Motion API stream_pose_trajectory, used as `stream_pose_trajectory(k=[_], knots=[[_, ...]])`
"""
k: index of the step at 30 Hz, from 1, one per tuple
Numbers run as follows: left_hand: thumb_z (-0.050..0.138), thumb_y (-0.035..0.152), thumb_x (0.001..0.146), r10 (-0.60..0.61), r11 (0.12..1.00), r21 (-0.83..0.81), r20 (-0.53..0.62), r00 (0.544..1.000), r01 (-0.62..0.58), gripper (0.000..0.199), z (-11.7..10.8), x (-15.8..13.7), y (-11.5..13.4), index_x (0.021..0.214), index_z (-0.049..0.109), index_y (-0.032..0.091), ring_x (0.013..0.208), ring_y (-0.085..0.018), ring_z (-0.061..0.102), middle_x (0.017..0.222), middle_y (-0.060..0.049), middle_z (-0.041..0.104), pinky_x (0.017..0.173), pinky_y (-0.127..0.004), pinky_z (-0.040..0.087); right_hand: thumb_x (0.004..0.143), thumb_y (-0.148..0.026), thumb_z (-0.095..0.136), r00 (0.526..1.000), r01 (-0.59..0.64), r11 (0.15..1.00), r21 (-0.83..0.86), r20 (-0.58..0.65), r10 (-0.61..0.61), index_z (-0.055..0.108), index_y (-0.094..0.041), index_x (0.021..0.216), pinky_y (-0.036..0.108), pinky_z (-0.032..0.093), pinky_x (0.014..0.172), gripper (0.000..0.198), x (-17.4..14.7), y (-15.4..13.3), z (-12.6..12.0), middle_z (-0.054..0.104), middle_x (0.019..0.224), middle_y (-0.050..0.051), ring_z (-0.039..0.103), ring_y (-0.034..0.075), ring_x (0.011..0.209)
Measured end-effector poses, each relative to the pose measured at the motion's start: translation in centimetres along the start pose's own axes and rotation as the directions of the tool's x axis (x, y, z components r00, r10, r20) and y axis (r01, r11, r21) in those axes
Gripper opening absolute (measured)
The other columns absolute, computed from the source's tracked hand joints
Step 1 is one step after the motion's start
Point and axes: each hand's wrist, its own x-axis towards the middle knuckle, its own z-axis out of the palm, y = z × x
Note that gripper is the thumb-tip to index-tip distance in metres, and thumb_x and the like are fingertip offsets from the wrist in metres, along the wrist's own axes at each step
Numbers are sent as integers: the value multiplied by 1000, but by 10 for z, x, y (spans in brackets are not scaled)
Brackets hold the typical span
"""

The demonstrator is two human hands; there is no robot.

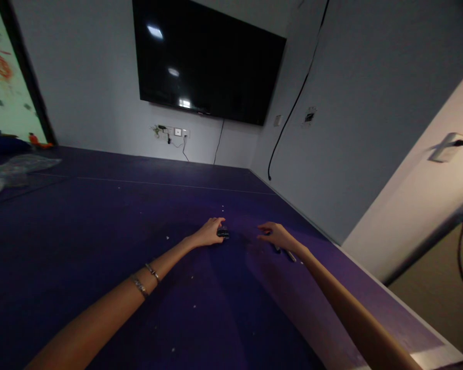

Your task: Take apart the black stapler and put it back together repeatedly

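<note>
My left hand [208, 233] rests low over the purple tabletop [170, 267], its fingers and thumb closed around a small black object [223, 233] whose kind I cannot make out. To the right of it, my right hand [278, 236] hovers close above the surface with thumb and forefinger apart. Beneath and beside that palm lie a short dark piece [277, 249] and a thin, light-edged stick-like item [290, 256], both partly covered by the hand. Two bracelets [140, 285] circle the left forearm.
A large black television [208, 61] hangs on the far wall above sockets [177, 132] with cables. A long black cable [293, 108] dangles down the right wall. Crumpled clear plastic [23, 167] lies at the far left. Tiny white bits dot the tabletop.
</note>
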Motion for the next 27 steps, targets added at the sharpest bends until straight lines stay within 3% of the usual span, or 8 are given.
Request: stream_pose_trajectory(k=[6, 12, 16, 22, 27], knots=[[60, 20, 64, 155, 988, -29, 21, 988, -155, 71, -3, -11, 35, 130, 35, 15, 98, -23, 50, 105, -9, 55, 90, -37, 38, 59, -48, 71, 966, 215, 976, 40, 140, -218, 51, -17, 123, 35, 45, 81, 74, -8, -54, 19, 58, 111, 12, 56, 24, 96], [60, 22, 66, 162, 981, -118, 64, 985, -154, 76, -5, -20, 56, 135, 27, 14, 103, -24, 47, 111, -12, 51, 91, -37, 38, 69, -46, 65, 960, 244, 969, 41, 132, -247, 56, -18, 112, 33, 44, 80, 52, -12, -66, 21, 59, 103, 9, 57, 22, 94], [62, 23, 66, 171, 974, -158, 60, 983, -160, 79, -2, -23, 61, 135, 26, 14, 105, -25, 47, 112, -13, 51, 91, -38, 39, 68, -45, 66, 956, 259, 966, 2, 140, -257, 57, -18, 106, 32, 43, 80, 46, -15, -63, 17, 59, 100, 8, 56, 21, 92], [67, 33, 66, 190, 964, -191, 1, 982, -187, 79, -4, -24, 58, 134, 28, 20, 115, -26, 42, 126, -13, 44, 97, -41, 35, 68, -45, 64, 953, 284, 958, -31, 123, -278, 57, -19, 104, 32, 44, 79, 45, -20, -37, -5, 58, 99, 7, 56, 20, 91], [64, 35, 70, 126, 980, -150, -34, 991, -130, 70, -13, -30, 32, 130, 33, 19, 117, -24, 42, 126, -13, 46, 101, -41, 32, 66, -51, 62, 986, 153, 983, -98, 76, -145, 60, -18, 103, 32, 45, 76, 50, -27, 37, -41, 61, 95, 8, 57, 21, 86]])
